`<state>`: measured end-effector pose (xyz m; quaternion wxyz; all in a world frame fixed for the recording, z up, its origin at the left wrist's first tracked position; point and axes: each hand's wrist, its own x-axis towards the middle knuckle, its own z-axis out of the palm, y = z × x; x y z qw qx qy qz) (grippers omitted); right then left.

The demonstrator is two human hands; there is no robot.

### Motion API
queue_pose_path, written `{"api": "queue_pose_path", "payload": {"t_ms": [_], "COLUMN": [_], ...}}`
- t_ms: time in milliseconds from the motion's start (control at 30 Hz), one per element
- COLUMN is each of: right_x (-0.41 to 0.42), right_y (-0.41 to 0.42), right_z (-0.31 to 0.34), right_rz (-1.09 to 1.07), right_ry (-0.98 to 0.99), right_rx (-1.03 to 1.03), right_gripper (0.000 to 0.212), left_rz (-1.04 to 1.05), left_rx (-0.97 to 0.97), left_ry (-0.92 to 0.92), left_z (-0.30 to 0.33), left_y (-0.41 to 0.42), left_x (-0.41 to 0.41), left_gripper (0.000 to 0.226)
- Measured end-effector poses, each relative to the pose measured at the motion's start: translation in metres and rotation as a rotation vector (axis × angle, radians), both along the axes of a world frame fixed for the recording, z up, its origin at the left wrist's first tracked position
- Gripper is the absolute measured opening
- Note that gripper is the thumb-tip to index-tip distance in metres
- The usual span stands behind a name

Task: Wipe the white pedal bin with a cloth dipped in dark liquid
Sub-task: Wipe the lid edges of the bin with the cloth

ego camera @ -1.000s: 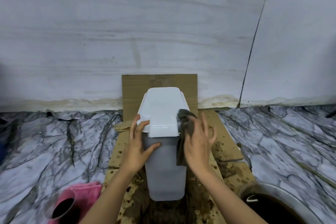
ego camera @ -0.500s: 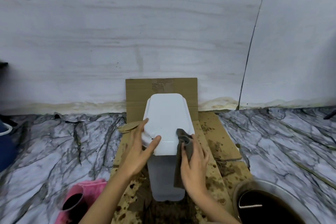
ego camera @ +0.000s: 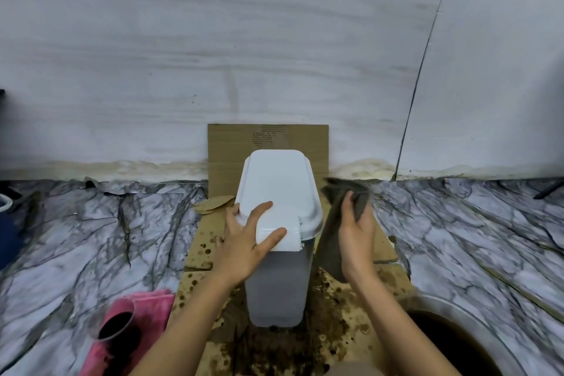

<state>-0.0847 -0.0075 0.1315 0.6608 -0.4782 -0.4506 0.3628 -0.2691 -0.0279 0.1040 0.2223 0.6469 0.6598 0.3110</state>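
The left hand (ego camera: 244, 241) lies with straight, spread fingers on the lid of the white pedal bin (ego camera: 279, 223), thumb across the front flap and the other fingers over the lid's 9 o'clock edge. The right hand (ego camera: 357, 235) is curled round a grey cloth (ego camera: 335, 223), which hangs just beside the bin's 3 o'clock side; whether cloth and bin touch cannot be told.

The bin stands upright at the centre of the view, its lid down, on stained brown cardboard (ego camera: 351, 314) spread over the floor (ego camera: 457, 238). A further piece of cardboard leans against the white wall (ego camera: 244, 55) at 12 o'clock from the bin. Dark spots and wet patches cover the cardboard at 6 o'clock from the bin.

At about 4 o'clock from the bin, near the lower right corner, sits a metal bowl (ego camera: 451, 311) holding dark liquid (ego camera: 442, 342). At about 8 o'clock, near the lower left, a pink cup (ego camera: 117, 322) with dark contents rests on a pink cloth (ego camera: 152, 308). The floor has a grey marble pattern. A blue object (ego camera: 6, 235) shows at the far left edge, at 9 o'clock.
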Motion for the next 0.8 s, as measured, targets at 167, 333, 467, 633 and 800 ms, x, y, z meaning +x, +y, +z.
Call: {"api": "queue_pose_path", "payload": {"t_ms": [167, 333, 467, 633, 800], "right_x": [-0.028, -0.013, 0.001, -0.003, -0.026], "right_y": [-0.03, -0.04, -0.048, -0.04, -0.027], "right_z": [-0.066, -0.099, -0.107, -0.066, -0.044], "right_rz": [0.26, 0.262, 0.165, -0.078, 0.234], "right_ry": [-0.434, -0.562, -0.535, -0.35, -0.566], "right_rx": [0.155, 0.229, 0.089, 0.168, 0.163], "right_gripper": [0.056, 0.077, 0.06, 0.068, 0.051], "left_rz": [0.022, 0.01, 0.018, 0.019, 0.003], "left_rx": [0.005, 0.005, 0.012, 0.012, -0.001], "left_ry": [-0.025, -0.051, -0.071, -0.081, -0.056], "left_z": [-0.003, -0.002, -0.001, -0.002, -0.001], "left_y": [-0.001, -0.002, -0.002, -0.002, -0.005], "left_x": [-0.003, 0.0, 0.0, 0.002, 0.0], "left_gripper": [0.066, 0.063, 0.062, 0.057, 0.06]}}
